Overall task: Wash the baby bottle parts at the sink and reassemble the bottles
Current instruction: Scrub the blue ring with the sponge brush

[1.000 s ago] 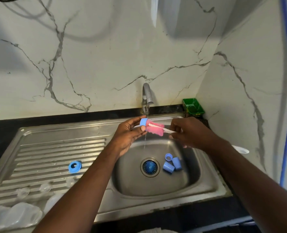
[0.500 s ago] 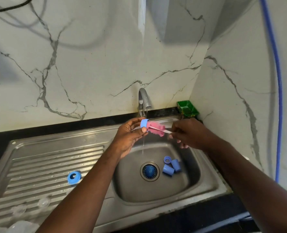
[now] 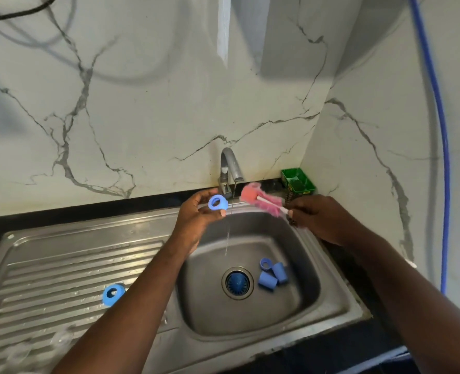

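Steel sink (image 3: 339, 300), tap (image 3: 230, 168) running. Left hand (image 3: 196, 220) pinches blue bottle ring (image 3: 218, 203) beside the stream; right hand (image 3: 320, 218) grips pink bottle brush (image 3: 261, 199), clear of the ring. Three blue parts (image 3: 273, 273) lie in the basin.

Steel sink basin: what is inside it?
Steel sink basin holds a blue drain strainer, two small blue plastic caps and a blue plastic ring. The left forearm hides its left wall.

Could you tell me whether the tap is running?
On: a thin stream falls from the tap spout into the sink basin.
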Demonstrator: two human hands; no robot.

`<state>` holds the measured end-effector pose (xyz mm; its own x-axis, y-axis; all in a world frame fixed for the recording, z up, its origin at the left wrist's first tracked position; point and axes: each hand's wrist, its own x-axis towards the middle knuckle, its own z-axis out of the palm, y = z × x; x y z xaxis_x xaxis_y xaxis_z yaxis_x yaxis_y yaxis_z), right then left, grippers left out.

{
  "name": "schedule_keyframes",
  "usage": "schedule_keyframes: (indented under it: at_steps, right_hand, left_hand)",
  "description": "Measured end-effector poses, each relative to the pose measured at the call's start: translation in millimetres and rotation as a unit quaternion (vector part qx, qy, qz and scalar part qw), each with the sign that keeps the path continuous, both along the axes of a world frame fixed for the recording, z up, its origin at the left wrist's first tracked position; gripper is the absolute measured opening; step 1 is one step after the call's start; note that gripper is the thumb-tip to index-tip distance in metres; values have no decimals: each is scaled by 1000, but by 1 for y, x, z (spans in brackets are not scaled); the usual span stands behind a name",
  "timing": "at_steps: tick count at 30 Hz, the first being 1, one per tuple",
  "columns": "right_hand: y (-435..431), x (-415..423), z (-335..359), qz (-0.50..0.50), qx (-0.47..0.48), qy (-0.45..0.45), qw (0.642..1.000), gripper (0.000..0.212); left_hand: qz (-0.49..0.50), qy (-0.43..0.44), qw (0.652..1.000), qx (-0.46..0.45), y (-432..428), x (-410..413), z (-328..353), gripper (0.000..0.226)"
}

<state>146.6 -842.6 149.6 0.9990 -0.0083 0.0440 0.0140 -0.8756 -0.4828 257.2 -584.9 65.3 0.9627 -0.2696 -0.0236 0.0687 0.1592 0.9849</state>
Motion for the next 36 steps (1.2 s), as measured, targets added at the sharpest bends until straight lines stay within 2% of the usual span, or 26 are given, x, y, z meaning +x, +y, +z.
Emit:
schedule_keyframes:
  at_steps: [2,4,6,8,11,15,18,22,25,27,30,33,36]
  right_hand:
    - [8,3,-7,-22,20,-71,997,20]
    - [20,4,-15,3,18,-141,990,30]
    - [28,6,-27,70,-14,-170,983,35]
    - [29,10,-41,92,-47,-174,979,38]
    - [26,15,-52,46,-28,-195,979,41]
    - [30,10,-59,94,-22,-197,976,39]
    - [19,8,-64,18,-9,-195,981,38]
    - [14,-4,-64,40,40,-195,979,34]
    - [-4,-11,-78,-66,19,-130,989,25]
    - [-28,-23,-94,-162,21,-87,983,20]
    - [-47,-41,-109,-216,14,-63,974,15]
    - [-80,-64,-128,-304,2,-37,952,12]
    - [-107,-81,-150,-366,-82,-19,927,13]
  left_hand:
    - [25,-48,996,78,-1,-1,-1,69]
    - [24,-78,991,107,-4,-3,-3,91]
    - [22,-90,989,115,-7,-4,-4,111]
    - [22,-89,988,123,-10,-6,-2,124]
    - [19,-93,988,120,-13,-10,4,130]
    - [21,-97,986,133,-14,-13,5,132]
    - [-1,-100,990,98,-21,-17,2,131]
    - [-34,-82,994,67,-33,-22,-4,130]
    - [-45,-70,994,70,-43,-27,-15,121]
    - [-62,-46,994,76,-59,-33,-26,100]
    - [-113,-8,986,120,-68,-43,-42,66]
    - [-158,14,974,162,-91,-55,-62,42]
    - [-176,35,967,183,-114,-65,-73,29]
